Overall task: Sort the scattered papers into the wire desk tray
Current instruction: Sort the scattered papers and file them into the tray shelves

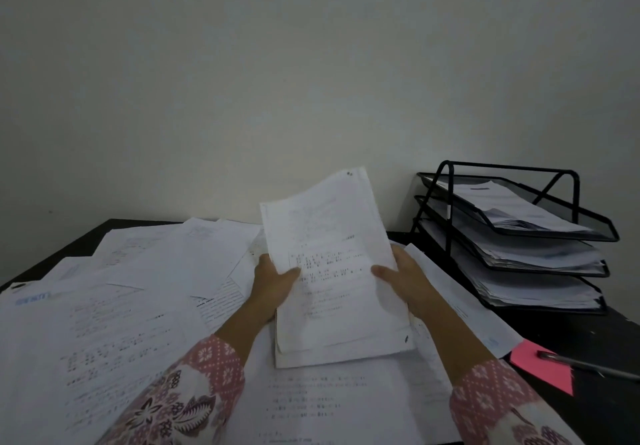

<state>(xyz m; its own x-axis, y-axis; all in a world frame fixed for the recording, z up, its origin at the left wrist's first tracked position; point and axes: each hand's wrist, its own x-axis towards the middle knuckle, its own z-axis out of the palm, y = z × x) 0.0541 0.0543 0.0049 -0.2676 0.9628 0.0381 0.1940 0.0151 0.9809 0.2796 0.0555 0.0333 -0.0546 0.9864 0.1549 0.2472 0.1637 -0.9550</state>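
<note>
White printed sheets, a loose stack of paper (332,271), stand tilted above the desk's middle, pinched at the side edges by the left hand (273,280) and the right hand (403,278); unclamped lower sheets could slide out, or catch the rim of the black three-tier wire desk tray (512,233) at the back right corner. Print is too blurred to read, the fingers behind the stack are hidden, and scattered white papers (114,309) run off the left edge.

White papers (138,306), black tray (512,233), pink floral sleeves (194,385).
</note>
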